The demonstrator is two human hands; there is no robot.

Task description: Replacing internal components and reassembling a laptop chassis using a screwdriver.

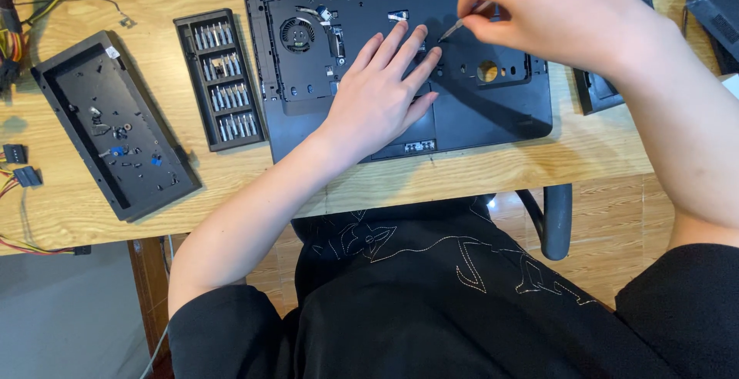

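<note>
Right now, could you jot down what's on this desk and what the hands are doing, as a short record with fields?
Surface: wooden desk
Main item: opened laptop base, cooling fan exposed
Left hand: flat on the laptop base, fingers spread
Right hand: pinching a slim screwdriver, tip down on the base
Left of laptop: open screwdriver bit case
Far left: dark tray holding small screws and parts
Edge: loose coloured cables

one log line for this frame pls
left hand: flat on laptop chassis | right hand: holds screwdriver, tip on chassis | bit set: left of chassis
</note>
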